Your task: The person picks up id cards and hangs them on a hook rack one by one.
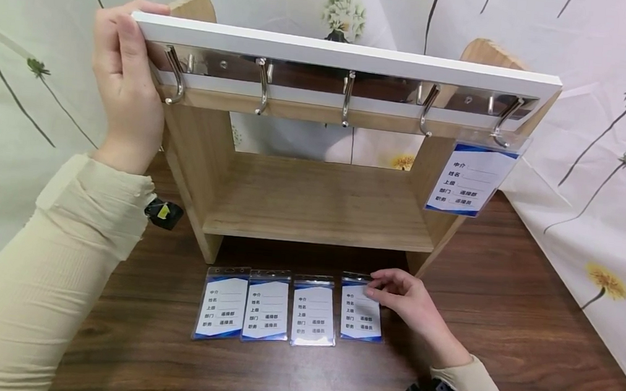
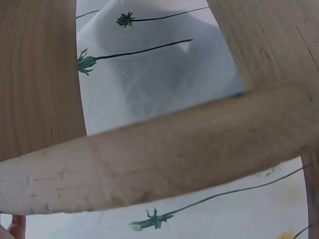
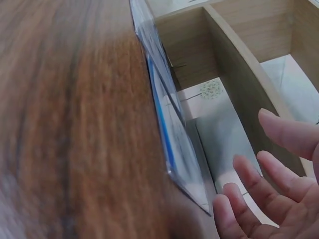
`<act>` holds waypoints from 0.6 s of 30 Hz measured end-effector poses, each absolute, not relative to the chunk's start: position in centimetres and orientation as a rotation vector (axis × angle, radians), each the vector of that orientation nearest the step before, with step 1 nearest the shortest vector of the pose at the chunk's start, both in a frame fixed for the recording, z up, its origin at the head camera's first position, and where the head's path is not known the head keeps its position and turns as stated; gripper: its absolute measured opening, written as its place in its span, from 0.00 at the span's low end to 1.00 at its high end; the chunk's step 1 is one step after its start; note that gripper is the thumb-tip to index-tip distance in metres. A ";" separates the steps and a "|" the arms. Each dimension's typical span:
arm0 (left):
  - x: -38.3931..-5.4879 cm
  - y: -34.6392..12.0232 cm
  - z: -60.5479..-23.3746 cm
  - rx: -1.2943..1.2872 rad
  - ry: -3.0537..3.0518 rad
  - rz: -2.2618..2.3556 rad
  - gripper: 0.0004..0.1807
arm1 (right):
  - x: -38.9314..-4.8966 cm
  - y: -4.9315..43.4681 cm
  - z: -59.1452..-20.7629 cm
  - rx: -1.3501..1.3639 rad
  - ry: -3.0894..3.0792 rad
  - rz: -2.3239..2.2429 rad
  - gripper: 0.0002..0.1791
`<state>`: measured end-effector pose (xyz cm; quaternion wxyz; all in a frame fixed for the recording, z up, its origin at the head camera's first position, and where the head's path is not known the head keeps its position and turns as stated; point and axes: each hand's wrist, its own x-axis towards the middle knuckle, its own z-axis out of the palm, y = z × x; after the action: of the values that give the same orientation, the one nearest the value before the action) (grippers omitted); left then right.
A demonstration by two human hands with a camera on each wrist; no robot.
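Observation:
My left hand (image 1: 127, 80) grips the left end of a white hook rail (image 1: 326, 47) on a wooden shelf rack (image 1: 318, 202), its thumb on the front. A bit of that hand shows at the left wrist view's bottom left corner. Several clear-sleeved ID badges lie in a row on the table, faces up. Over the rightmost badge (image 1: 359, 314), my right hand (image 1: 407, 300) has its fingers at the upper right corner. The right wrist view shows these fingers (image 3: 246, 172) loosely bent and spread beside the badges. Another badge (image 1: 472, 179) hangs from the rightmost hook (image 1: 506, 119).
Left of my right hand lie the other badges, among them the leftmost badge (image 1: 222, 305), close before the rack's foot. Metal hooks (image 1: 347, 99) jut from the rail. A flower-printed cloth (image 1: 590, 151) stands behind the dark wooden table (image 1: 548, 321).

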<state>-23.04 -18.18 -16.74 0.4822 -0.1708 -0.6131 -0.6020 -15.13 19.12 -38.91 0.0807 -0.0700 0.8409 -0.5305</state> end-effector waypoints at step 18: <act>-23.2 -17.9 -16.8 -0.398 -1.460 -1.474 0.25 | -15.5 19.8 -40.0 -0.286 2.507 -1.483 0.37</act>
<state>-23.16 -17.94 -16.76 0.4923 -0.1641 -0.6016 -0.6073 -15.47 19.80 -40.00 0.1073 -0.0973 0.8516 -0.5038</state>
